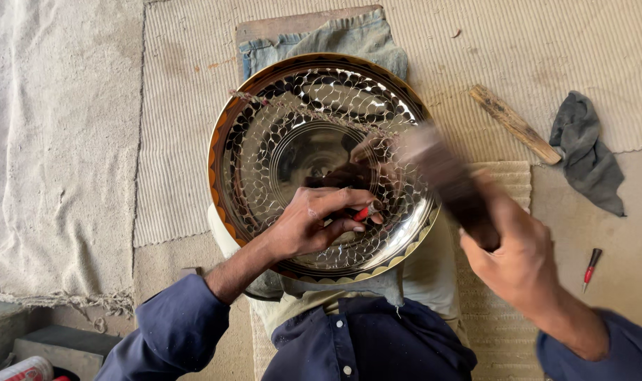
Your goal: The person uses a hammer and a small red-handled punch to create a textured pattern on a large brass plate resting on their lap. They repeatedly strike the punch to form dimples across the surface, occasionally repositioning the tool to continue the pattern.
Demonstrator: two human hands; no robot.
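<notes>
Left hand pinches a red chisel against the tray on the lap; right hand clamps a blurred mallet. Scale pattern covers most of the tray; centre remains plain.

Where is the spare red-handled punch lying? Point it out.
In the head view, the spare red-handled punch lies on the bare floor at far right, below the grey rag and just right of the right hand.
</notes>
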